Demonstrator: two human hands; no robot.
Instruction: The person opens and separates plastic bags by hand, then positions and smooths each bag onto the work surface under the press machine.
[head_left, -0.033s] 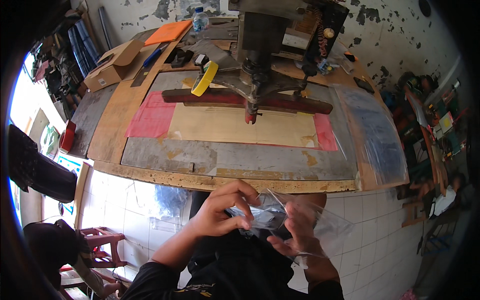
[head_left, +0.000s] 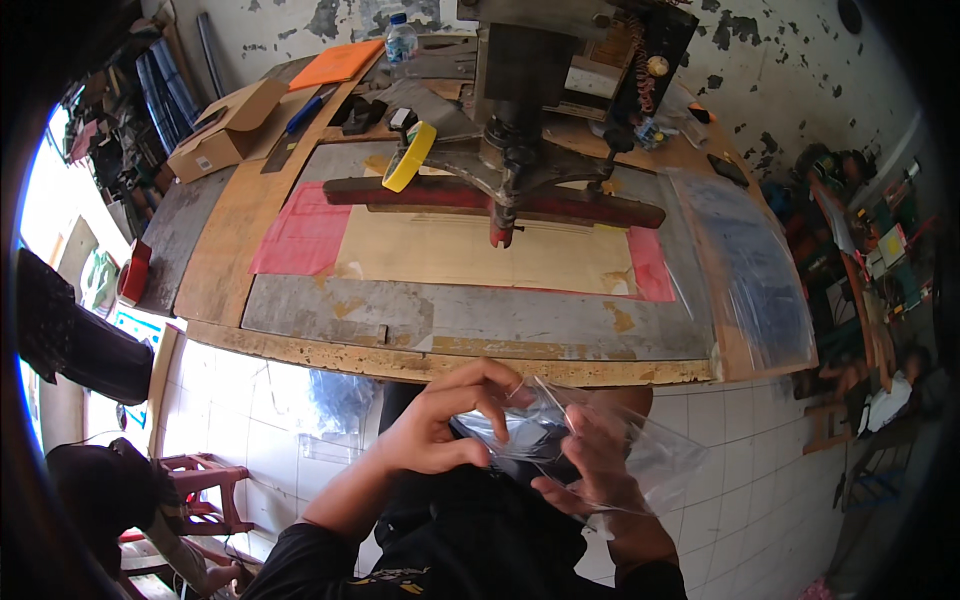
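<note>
In front of my lap, below the table edge, I have a clear plastic sheet or sleeve (head_left: 655,455), creased and shiny. My right hand (head_left: 598,455) grips it, thumb and fingers on either side, partly seen through the film. My left hand (head_left: 450,415) is at its left side with fingers curved and the thumb apart from them. Its upper fingertips touch the film's edge; no firm hold shows. Whether the plastic is one layer or several, I cannot tell.
Ahead stands a press (head_left: 505,150) over a table (head_left: 480,330) with a tan sheet (head_left: 480,255) on pink backing. A yellow tape roll (head_left: 410,158) hangs on it. Clear sheets (head_left: 750,270) lie at right, a cardboard box (head_left: 225,130) at left. Another person (head_left: 110,500) sits at lower left.
My left thumb and fingers have moved slightly apart and back to the left from the plastic. The right hand has barely shifted and still grips it.
</note>
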